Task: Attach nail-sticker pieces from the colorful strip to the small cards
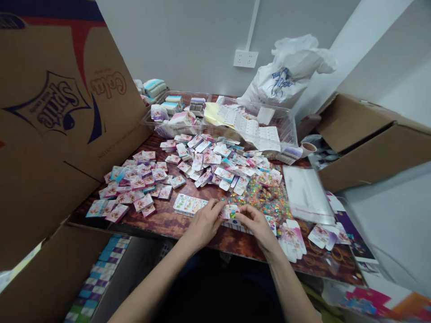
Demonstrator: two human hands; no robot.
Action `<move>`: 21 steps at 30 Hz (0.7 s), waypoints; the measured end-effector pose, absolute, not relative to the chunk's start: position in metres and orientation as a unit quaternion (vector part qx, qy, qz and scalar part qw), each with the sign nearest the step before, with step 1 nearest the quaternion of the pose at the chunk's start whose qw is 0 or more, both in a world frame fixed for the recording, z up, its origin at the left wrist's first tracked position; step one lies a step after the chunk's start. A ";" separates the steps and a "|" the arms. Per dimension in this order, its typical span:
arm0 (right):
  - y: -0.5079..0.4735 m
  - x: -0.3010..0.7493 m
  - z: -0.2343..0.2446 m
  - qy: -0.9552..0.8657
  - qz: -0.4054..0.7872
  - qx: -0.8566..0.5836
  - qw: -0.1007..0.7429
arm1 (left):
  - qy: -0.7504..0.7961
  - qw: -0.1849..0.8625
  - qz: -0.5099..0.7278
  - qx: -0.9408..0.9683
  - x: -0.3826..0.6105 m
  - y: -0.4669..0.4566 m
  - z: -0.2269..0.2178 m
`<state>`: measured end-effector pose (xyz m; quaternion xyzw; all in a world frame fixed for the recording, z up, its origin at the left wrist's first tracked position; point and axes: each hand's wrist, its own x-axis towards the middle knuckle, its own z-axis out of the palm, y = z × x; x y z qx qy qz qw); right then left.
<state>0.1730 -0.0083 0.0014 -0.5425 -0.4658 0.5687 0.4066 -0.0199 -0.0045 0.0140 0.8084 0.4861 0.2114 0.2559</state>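
Observation:
My left hand (209,220) and my right hand (256,224) are close together near the table's front edge, fingers bent inward. Between them is a small pink-and-white printed card packet (226,212), pinched by the left fingers. Tiny coloured pieces (232,214) show at its right end, where my right thumb and fingertips are pinched; those fingertips partly hide what they grip. Beneath both hands lies a long white strip printed with coloured pictures (189,204). Loose small clear packets of coloured pieces (266,197) are spread just beyond my right hand.
Piles of small printed packets (134,181) and folded cards (215,159) cover the table. Behind stand clear plastic trays (291,128) and a white bag (279,76). Plastic sleeves (308,193) and flat cards (292,240) lie right. Cardboard boxes (50,148) flank the table.

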 end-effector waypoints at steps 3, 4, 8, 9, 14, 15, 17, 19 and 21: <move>-0.007 0.173 0.001 -0.510 0.502 -0.555 0.423 | 0.472 0.255 0.207 0.818 -0.013 -0.008 0.015; -0.005 0.172 0.001 -0.527 0.467 -0.562 0.433 | 0.468 0.253 0.204 0.822 -0.010 -0.009 0.015; 0.000 0.167 0.005 -0.561 0.410 -0.564 0.446 | 0.472 0.258 0.218 0.814 -0.004 -0.009 0.013; 0.001 0.167 0.006 -0.555 0.432 -0.554 0.444 | 0.474 0.264 0.228 0.808 -0.004 -0.008 0.013; 0.004 0.172 0.007 -0.475 0.563 -0.508 0.446 | 0.482 0.270 0.243 0.797 -0.006 -0.005 0.017; 0.005 0.173 0.007 -0.476 0.566 -0.503 0.447 | 0.483 0.265 0.240 0.799 -0.006 -0.004 0.018; 0.008 0.174 0.010 -0.491 0.563 -0.494 0.445 | 0.486 0.259 0.237 0.800 -0.006 -0.004 0.020; 0.011 0.176 0.012 -0.497 0.574 -0.489 0.430 | 0.485 0.263 0.242 0.798 -0.006 -0.003 0.021; 0.012 0.180 0.015 -0.498 0.589 -0.487 0.409 | 0.479 0.276 0.250 0.795 -0.008 -0.003 0.021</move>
